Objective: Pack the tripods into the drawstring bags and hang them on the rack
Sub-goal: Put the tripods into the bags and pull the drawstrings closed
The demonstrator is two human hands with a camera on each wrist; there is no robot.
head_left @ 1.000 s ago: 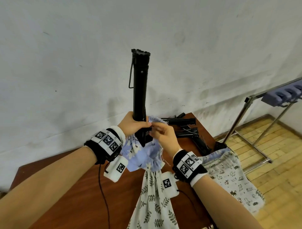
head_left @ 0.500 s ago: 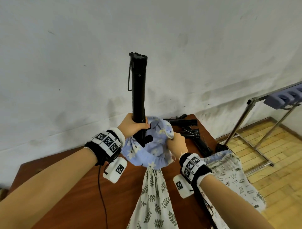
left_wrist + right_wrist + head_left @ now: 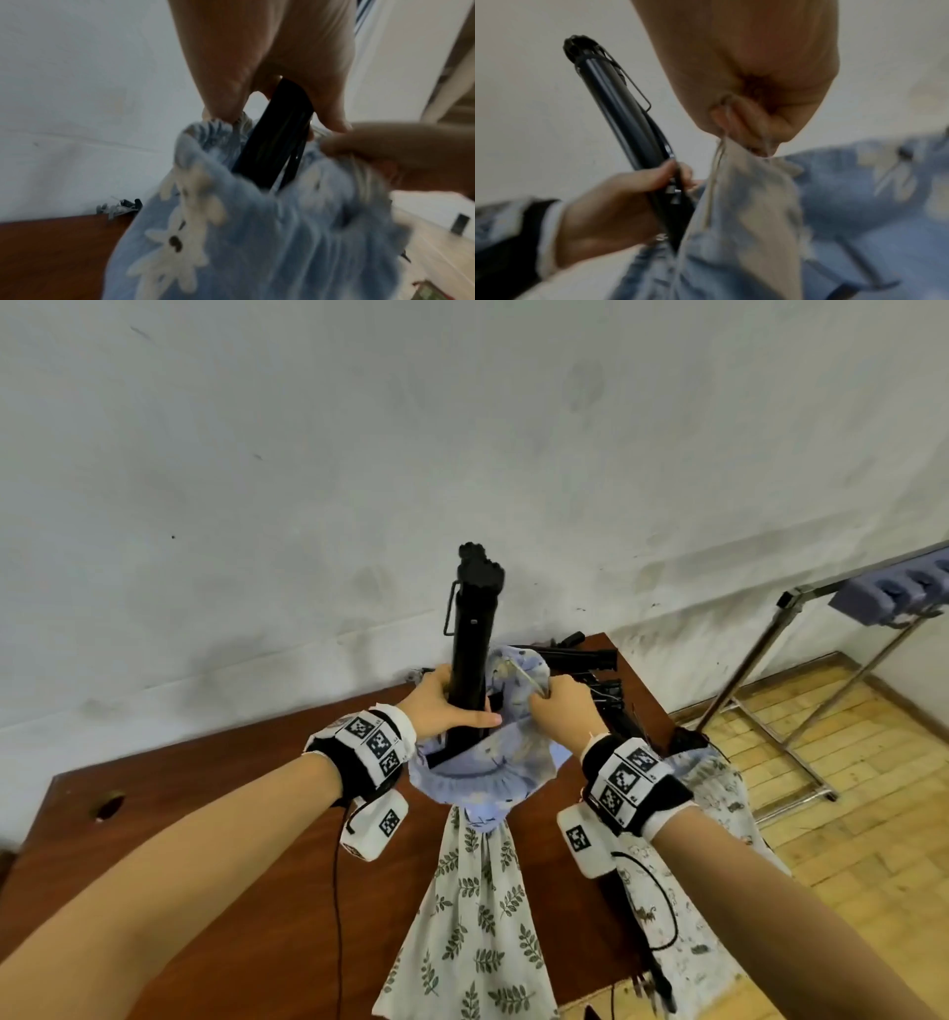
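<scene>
Head view: brown wooden table (image 3: 215, 819) against a scuffed white wall (image 3: 308, 454), parquet floor (image 3: 847, 814) and metal rack (image 3: 760, 670) far right, left hand (image 3: 441, 706) gripping the upright black tripod (image 3: 470, 654) half inside the blue drawstring bag (image 3: 488, 762), more tripods (image 3: 590, 660) lying behind; left wrist view: blurred bag mouth around the tripod; right wrist view: right hand (image 3: 752, 81) pinching the bag's cord (image 3: 718, 146).

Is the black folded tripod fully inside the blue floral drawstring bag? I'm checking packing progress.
No: most of the black folded tripod stands above the mouth of the blue floral drawstring bag.

The reddish-brown wooden table (image 3: 215, 855) (one round hole near its left edge) carries folded black tripods (image 3: 590, 662) far right and a white animal-print cloth bag (image 3: 719, 793) at right.
</scene>
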